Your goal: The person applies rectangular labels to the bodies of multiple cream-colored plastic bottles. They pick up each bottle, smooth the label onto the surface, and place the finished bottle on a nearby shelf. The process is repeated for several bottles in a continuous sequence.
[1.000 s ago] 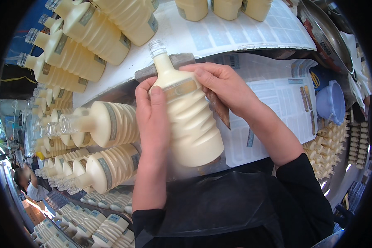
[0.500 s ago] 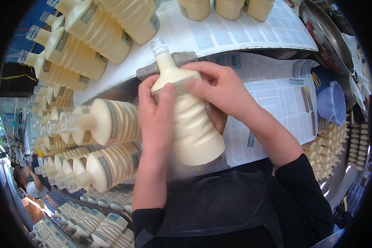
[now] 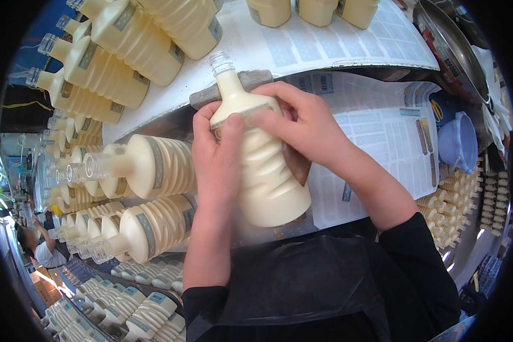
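A cream bottle [image 3: 271, 191] with wavy ridged sides and a clear threaded neck lies tilted in front of me, its neck pointing away. My left hand [image 3: 218, 139] wraps its left shoulder, thumb on the front. From the right, my right hand [image 3: 293, 117] grips the other shoulder with its thumb pressed on a narrow grey label band [image 3: 251, 114] across the bottle. Behind the neck, a grey padded roll [image 3: 208, 98] supports it. A brown wedge-shaped piece [image 3: 297, 165] shows under the bottle's right side. The fingers behind the bottle are partly hidden.
Label sheets [image 3: 367, 145] lie to the right, beside a lavender bucket [image 3: 457, 142]. More cream bottles [image 3: 154, 171] are stacked on the left, and others stand on the white table [image 3: 239, 43] at the back. A metal pan [image 3: 453, 45] leans far right. A person [image 3: 43, 248] is far left.
Both hands stay on the bottle with almost the same grip. My right thumb has shifted slightly along the label band. At far left, the other person's arm has moved a little.
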Motion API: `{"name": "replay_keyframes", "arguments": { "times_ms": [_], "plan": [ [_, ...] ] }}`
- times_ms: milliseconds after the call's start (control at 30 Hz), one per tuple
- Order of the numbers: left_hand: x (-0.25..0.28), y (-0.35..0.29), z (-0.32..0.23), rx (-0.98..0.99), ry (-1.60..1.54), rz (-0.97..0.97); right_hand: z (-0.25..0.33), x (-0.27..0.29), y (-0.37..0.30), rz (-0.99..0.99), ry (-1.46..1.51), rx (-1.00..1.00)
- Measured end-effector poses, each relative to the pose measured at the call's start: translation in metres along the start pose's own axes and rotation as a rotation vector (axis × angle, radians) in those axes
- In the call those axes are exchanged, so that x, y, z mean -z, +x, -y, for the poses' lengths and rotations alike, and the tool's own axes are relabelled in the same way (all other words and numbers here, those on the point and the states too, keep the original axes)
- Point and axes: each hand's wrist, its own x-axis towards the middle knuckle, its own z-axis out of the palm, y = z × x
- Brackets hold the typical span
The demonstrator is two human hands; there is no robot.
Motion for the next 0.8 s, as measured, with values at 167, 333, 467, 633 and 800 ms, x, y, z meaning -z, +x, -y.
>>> {"name": "replay_keyframes", "arguments": {
  "times_ms": [167,333,467,633,800],
  "plan": [
    [0.0013,0.0011,0.0027,-0.027,-0.006,-0.001,-0.0148,0.0010,0.0051,0.034,0.273,-0.046],
    [0.0005,-0.0006,0.0005,-0.011,0.009,-0.009,-0.0082,0.0036,0.0031,0.039,0.112,-0.024],
    [0.0007,0.0000,0.0011,-0.017,0.010,-0.007,-0.0130,0.0002,0.0063,0.013,0.279,-0.013],
    [-0.0008,-0.0021,-0.0036,-0.007,0.019,-0.007,-0.0113,-0.0003,0.0053,0.006,0.131,-0.051],
    [0.0015,-0.0011,-0.0016,-0.021,0.013,0.005,-0.0087,0.0020,0.0038,0.012,0.056,-0.041]
  ]
}}
